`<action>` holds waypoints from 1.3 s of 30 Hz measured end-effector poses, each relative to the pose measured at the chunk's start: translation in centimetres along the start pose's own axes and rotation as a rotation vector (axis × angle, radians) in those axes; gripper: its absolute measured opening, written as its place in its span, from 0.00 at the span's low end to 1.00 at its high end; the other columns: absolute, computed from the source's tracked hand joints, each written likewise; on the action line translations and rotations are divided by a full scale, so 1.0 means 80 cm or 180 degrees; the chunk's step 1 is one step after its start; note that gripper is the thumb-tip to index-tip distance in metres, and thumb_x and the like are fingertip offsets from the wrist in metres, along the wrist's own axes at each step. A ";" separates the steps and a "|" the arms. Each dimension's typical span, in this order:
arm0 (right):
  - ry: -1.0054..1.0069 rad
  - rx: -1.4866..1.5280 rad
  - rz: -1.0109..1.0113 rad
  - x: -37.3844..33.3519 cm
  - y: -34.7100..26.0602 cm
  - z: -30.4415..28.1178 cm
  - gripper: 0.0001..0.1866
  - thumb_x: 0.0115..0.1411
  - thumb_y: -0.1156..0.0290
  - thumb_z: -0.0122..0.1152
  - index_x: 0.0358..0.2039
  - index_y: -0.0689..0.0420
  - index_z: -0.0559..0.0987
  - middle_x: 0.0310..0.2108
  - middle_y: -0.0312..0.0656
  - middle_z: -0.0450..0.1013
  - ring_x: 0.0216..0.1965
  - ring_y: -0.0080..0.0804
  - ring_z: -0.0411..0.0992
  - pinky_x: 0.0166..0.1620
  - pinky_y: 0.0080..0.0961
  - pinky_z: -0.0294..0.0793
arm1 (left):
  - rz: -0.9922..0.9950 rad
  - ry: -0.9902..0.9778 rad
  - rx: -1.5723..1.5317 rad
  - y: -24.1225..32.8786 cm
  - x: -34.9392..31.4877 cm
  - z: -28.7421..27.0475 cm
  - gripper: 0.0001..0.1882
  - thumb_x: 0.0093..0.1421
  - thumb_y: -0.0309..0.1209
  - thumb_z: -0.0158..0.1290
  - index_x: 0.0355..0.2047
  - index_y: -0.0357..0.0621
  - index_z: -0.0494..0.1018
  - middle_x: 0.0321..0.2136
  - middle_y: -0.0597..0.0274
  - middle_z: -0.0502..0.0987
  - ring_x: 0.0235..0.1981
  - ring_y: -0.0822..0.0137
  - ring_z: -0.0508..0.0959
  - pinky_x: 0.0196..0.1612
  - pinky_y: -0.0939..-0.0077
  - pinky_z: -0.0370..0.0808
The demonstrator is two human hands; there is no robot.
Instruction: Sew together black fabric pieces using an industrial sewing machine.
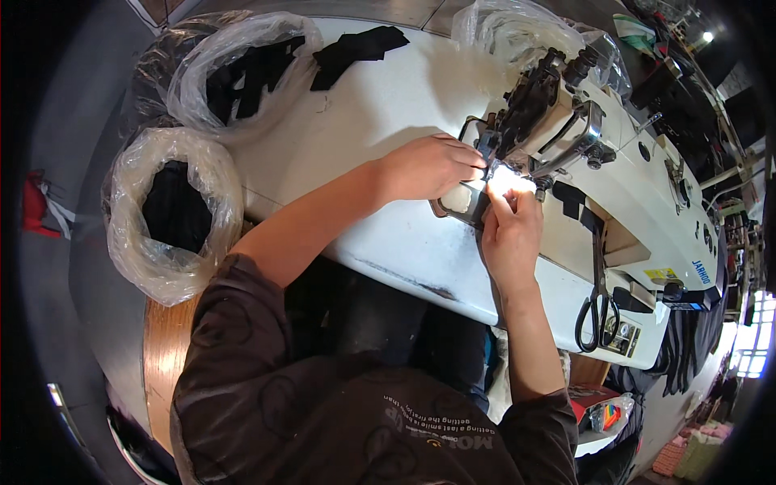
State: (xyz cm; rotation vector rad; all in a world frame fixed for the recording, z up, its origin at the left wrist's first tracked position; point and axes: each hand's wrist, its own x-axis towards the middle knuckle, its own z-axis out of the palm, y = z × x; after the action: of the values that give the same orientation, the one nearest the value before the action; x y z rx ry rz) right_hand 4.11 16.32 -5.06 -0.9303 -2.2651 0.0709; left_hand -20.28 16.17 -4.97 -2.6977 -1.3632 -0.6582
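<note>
A white sewing machine stands on the right of the white table, its lamp throwing a glare on the needle area. At that spot my left hand reaches in from the left, palm down, fingers bent together by the presser foot. My right hand comes up from below, thumb and fingers pinched in the brightest light. Whatever lies between the fingertips is washed out or covered, though something dark shows beside the left fingertips. Right of my right hand, large black-handled scissors lie on the table's edge.
Clear plastic bags with black cloth stand at the left, one nearer and one farther. Black fabric pieces lie on the table at the back. Another clear bag sits behind the machine.
</note>
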 end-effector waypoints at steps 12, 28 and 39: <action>0.0064 0.0162 0.0053 -0.005 0.005 -0.002 0.16 0.62 0.84 0.63 0.49 0.59 0.87 0.43 0.48 0.75 0.44 0.49 0.75 0.49 0.41 0.77 | -0.0074 -0.0043 0.0060 -0.003 0.002 0.006 0.20 0.62 0.28 0.57 0.54 0.46 0.84 0.61 0.63 0.82 0.65 0.63 0.79 0.69 0.61 0.72; 0.0159 0.0386 -0.0017 -0.004 0.004 -0.003 0.16 0.60 0.83 0.65 0.47 0.56 0.89 0.40 0.45 0.76 0.43 0.46 0.76 0.47 0.40 0.77 | -0.0485 0.0038 0.0310 0.071 -0.008 0.002 0.14 0.58 0.24 0.58 0.45 0.39 0.81 0.46 0.59 0.79 0.56 0.56 0.77 0.62 0.59 0.73; 0.0180 0.0272 -0.0128 -0.009 0.006 0.000 0.19 0.55 0.84 0.66 0.46 0.55 0.90 0.38 0.43 0.75 0.42 0.45 0.76 0.47 0.41 0.77 | -0.0369 0.0486 0.0321 0.069 -0.018 0.011 0.17 0.59 0.22 0.59 0.49 0.40 0.81 0.56 0.54 0.82 0.62 0.57 0.79 0.66 0.65 0.77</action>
State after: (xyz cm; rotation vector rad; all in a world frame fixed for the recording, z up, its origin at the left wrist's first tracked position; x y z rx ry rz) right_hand 4.74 16.24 -5.61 -0.8317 -2.2097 0.1213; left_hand -16.46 11.93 -5.53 -2.4509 -1.4795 -0.7647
